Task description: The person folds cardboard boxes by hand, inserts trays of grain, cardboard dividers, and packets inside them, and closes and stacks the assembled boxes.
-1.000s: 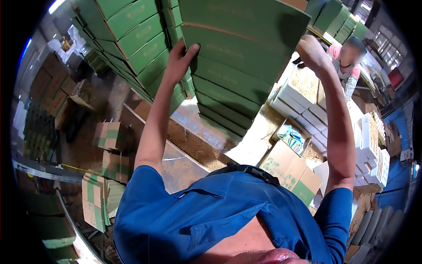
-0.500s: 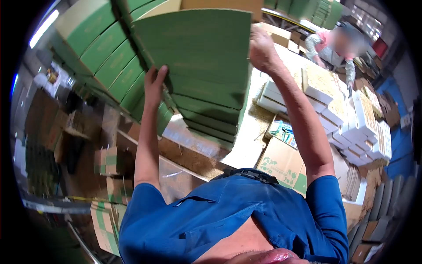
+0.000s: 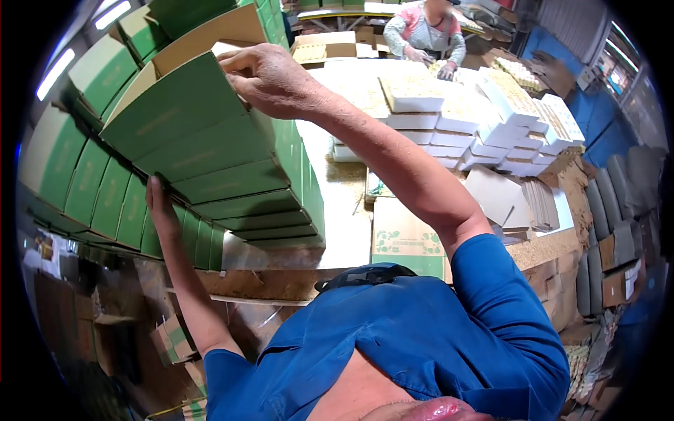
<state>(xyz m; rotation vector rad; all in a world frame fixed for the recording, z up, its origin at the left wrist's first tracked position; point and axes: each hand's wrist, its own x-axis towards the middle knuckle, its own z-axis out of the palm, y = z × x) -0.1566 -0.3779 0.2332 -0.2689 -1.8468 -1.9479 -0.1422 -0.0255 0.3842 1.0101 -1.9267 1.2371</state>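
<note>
Gripping with the right hand [image 3: 277, 83] the upper edge of the open green box [image 3: 175, 116]; touching its lower part with the left hand [image 3: 161, 203], cannot tell how firmly. Now showing farther left than a moment before, therefore not yet released. Seen below, green cartons [image 3: 246, 203]; beyond, white boxes [image 3: 418, 104], a co-worker [image 3: 425, 31]

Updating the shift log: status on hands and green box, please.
Right hand at upper corner of open green box. Left hand at left edge of its stack. More green boxes close on left.
</note>
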